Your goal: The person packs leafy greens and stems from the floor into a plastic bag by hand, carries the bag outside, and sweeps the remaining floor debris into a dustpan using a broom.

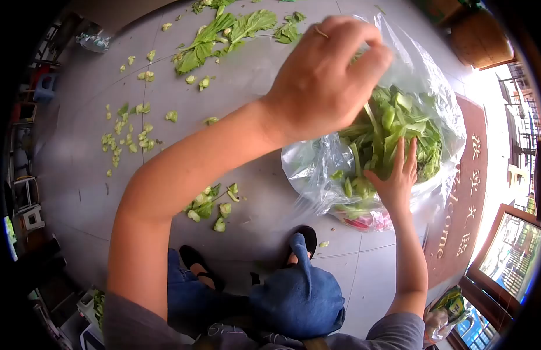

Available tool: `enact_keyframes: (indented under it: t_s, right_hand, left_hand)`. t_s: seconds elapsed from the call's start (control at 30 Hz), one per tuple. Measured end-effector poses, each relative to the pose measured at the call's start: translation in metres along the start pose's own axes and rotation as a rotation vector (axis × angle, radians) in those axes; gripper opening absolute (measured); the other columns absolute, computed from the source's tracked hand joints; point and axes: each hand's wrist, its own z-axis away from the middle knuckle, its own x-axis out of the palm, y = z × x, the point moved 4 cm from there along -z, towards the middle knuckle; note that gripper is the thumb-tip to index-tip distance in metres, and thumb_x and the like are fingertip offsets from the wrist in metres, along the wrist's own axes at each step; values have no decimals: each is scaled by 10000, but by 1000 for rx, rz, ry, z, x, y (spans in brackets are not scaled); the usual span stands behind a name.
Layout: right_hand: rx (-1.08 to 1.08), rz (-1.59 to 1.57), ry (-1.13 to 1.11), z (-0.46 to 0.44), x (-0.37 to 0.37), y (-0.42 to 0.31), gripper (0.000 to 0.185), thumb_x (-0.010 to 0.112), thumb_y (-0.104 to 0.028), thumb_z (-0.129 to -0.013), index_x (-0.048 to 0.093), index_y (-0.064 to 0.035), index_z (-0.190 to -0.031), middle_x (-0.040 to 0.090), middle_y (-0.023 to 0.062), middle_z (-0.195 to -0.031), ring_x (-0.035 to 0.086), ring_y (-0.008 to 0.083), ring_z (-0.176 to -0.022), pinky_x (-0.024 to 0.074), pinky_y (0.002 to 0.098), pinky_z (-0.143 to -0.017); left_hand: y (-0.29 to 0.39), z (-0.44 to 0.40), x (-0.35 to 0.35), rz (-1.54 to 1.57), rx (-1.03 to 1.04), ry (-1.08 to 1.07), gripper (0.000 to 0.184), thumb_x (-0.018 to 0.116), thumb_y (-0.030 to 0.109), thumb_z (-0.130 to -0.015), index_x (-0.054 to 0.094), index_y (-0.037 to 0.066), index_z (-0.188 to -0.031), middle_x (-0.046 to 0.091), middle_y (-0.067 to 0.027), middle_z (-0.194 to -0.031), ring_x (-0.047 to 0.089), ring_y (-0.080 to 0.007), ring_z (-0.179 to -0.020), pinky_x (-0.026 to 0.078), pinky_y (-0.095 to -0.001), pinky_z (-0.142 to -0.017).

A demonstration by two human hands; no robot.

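Observation:
A large clear plastic bag (323, 166) lies spread on the grey floor, holding a heap of leafy green vegetables (425, 137). On top of the heap rests my right hand (395, 178), its fingers spread over the leaves. My left hand (329, 79) is raised above the bag's upper left part, nearer to the camera. Its fingers are curled, with a ring on one of them, and whatever they may hold is too hidden to make out. Something pink (370, 221) shows through the bag's lower edge.
Cut green pieces (127, 140) lie scattered over the floor at left. Leafy stalks (215, 38) are at the top. A brown welcome mat (466, 192) adjoins the bag on the right. Near my feet are more trimmings (203, 204). A brown pot (480, 44) stands at upper right.

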Motion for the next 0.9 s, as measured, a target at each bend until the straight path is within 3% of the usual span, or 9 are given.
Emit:
enact_keyframes:
  t_s: [0.03, 0.17, 0.23, 0.33, 0.43, 0.5, 0.6, 0.8, 0.9]
  right_hand:
    - [-9, -96, 9, 0, 10, 5, 851, 734, -191, -616, 293, -135, -1342, 280, 200, -1345, 378, 357, -1174, 341, 397, -941]
    - [-72, -213, 48, -50, 25, 17, 778, 671, -130, -659, 297, -167, -1339, 298, 185, -1341, 404, 384, -1141, 369, 378, -931]
    - [-120, -27, 89, -85, 13, 19, 684, 635, -120, -692, 344, -164, -1309, 317, 152, -1342, 379, 363, -1168, 333, 419, -951]
    - [-29, 449, 34, -75, -21, 0, 484, 623, -199, -749, 467, -113, -1198, 354, 117, -1329, 292, 298, -1239, 238, 502, -964]
    - [-254, -328, 159, -9, -17, -26, 330, 697, -206, -715, 585, -64, -990, 569, 73, -966, 490, 265, -1009, 405, 373, -851]
    - [-376, -242, -82, 31, -5, -55, 450, 727, -281, -675, 573, -129, -1069, 472, 109, -1172, 428, 318, -1095, 376, 438, -897]
    - [-46, -55, -111, 39, 48, -26, 594, 708, -281, -620, 496, -194, -1169, 280, 101, -1370, 290, 376, -1193, 234, 539, -956]
    - [-277, -373, -321, 38, 26, 14, 374, 729, -272, -670, 579, -61, -938, 520, 56, -1111, 506, 227, -957, 374, 342, -849]
    - [154, -832, -686, 50, 38, 29, 321, 706, -231, -723, 573, -53, -955, 550, 44, -1001, 523, 155, -858, 401, 263, -786]
  left_hand:
    - [26, 11, 2, 120, 78, -111, 377, 686, 259, -700, 536, 28, -957, 532, -129, -929, 523, -284, -868, 422, -359, -755]
    - [53, 107, 62, 50, -90, -1449, 469, 684, 401, -637, 599, -1, -864, 589, -155, -813, 570, -274, -858, 421, -369, -785]
    - [52, 128, 64, 226, -113, -1618, 339, 639, 354, -711, 635, 30, -809, 605, -175, -761, 593, -275, -787, 436, -390, -754]
    - [50, 136, 50, 324, -296, -1472, 235, 582, 281, -774, 644, 56, -801, 608, -177, -770, 595, -300, -761, 444, -422, -707]
    - [29, 130, 37, 390, -509, -1484, 172, 535, 206, -804, 639, 68, -811, 603, -171, -767, 582, -334, -787, 450, -436, -682]
    - [20, 124, 38, 397, -558, -1424, 168, 548, 205, -803, 629, 58, -818, 605, -157, -766, 581, -337, -794, 446, -432, -687]
    - [34, 116, 37, 532, -536, -1391, 154, 550, 181, -802, 624, 46, -813, 604, -151, -751, 575, -322, -754, 436, -419, -660]
    - [35, 116, 32, 599, -477, -1386, 124, 548, 137, -792, 618, 35, -805, 595, -139, -721, 554, -298, -685, 418, -376, -612]
    - [26, 134, 38, 647, -591, -1397, 151, 568, 155, -793, 588, 10, -756, 545, -141, -700, 536, -300, -682, 405, -385, -613]
